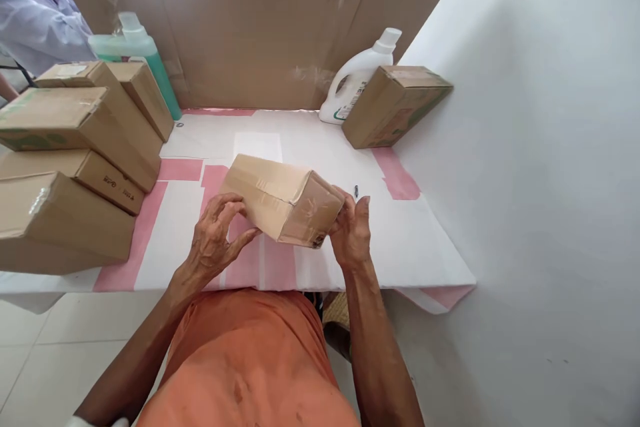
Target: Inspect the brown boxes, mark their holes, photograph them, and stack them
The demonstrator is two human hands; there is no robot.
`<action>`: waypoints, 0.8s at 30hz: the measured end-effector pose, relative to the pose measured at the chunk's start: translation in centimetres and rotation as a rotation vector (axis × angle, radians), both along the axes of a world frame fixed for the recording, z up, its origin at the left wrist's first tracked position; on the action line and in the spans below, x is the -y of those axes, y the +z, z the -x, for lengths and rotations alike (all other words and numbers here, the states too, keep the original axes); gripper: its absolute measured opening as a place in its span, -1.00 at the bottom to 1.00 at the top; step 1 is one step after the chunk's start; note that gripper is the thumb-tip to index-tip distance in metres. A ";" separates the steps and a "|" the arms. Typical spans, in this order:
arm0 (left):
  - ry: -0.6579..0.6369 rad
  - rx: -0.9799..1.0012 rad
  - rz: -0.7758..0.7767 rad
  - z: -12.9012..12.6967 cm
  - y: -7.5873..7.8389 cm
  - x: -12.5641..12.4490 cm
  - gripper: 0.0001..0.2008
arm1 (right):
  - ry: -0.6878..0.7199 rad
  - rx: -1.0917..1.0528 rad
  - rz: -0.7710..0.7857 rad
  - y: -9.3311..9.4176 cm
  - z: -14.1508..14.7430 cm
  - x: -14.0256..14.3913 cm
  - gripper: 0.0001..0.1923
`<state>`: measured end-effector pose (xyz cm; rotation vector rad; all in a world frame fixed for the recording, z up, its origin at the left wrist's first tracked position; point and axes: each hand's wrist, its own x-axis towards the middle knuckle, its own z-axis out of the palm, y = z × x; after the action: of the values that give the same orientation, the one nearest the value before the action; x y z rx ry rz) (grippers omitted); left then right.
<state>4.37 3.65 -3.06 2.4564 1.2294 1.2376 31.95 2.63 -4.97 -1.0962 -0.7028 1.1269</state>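
Observation:
A small brown cardboard box (270, 190) is tilted in front of me over the near middle of the table, its taped end turned toward the right. My left hand (215, 230) is at its left side, fingers curled against the edge and thumb reaching toward the near lower corner. At the right end, my right hand (351, 230) has its fingers against the box, partly hidden behind it, while the thumb sticks up off the surface. Whether the box rests on the cloth or is lifted slightly, I cannot tell.
Several cardboard boxes (90, 213) are grouped on the left. Behind them stands a green liquid bottle (163, 80). A white jug (345, 90) and another box (395, 110) stand back right, near a small dark object (357, 191). A large cardboard panel (250, 27) closes the back. A person's sleeve (40, 13) shows.

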 end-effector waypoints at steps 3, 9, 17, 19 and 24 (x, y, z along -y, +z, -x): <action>-0.093 -0.020 0.002 -0.8 -0.4 1.1 -0.65 | 0.039 -0.053 -0.012 0.7 -0.9 -1.9 -0.10; 0.001 0.050 -0.235 -1.0 0.2 2.9 -0.48 | 0.201 -0.037 0.017 2.4 -0.5 -2.5 0.03; -0.200 -0.191 0.038 1.7 2.8 5.2 0.32 | 0.539 -0.004 -0.115 6.2 1.5 -0.2 0.06; -0.207 -0.215 0.061 2.5 2.7 6.3 0.40 | 0.630 -0.017 -0.140 7.0 2.4 -0.1 0.08; -0.177 -0.111 0.189 4.7 2.8 9.2 0.70 | 0.701 -0.120 -0.227 8.1 6.7 0.0 0.05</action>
<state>-0.32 -5.53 -0.25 2.4599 1.0710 0.9079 25.26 2.60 3.14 -0.5834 -1.1334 1.6366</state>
